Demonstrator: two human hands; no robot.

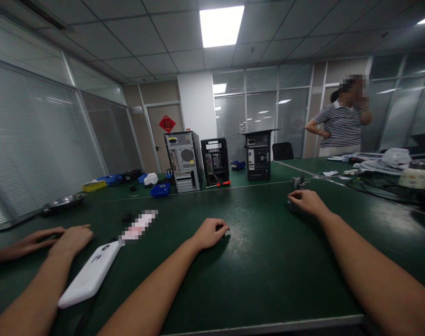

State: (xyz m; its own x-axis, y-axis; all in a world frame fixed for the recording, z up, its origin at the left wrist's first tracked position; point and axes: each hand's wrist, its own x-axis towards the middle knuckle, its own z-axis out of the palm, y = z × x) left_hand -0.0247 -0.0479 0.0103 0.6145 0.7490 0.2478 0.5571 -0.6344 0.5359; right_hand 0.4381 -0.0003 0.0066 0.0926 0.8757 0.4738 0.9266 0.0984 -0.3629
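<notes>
My left hand [209, 233] rests on the green table [261, 261] with its fingers curled in. A tiny pale bit shows at its fingertips, too small to name. Farther right, my right hand [309, 202] reaches forward, its fingertips closed on a small grey metal-looking piece [291, 204] at the tabletop. Just behind those fingers stand several small metal parts [299, 183], whose kind I cannot make out.
Three computer cases [186, 161] stand at the back, with a red-handled screwdriver [223, 183] before them. A white power bank [93, 275] lies left, beside a co-worker's hands [70, 240]. Blue trays [159, 190], a metal dish [63, 201], and cables [377, 189] lie around. A person [342, 123] stands back right.
</notes>
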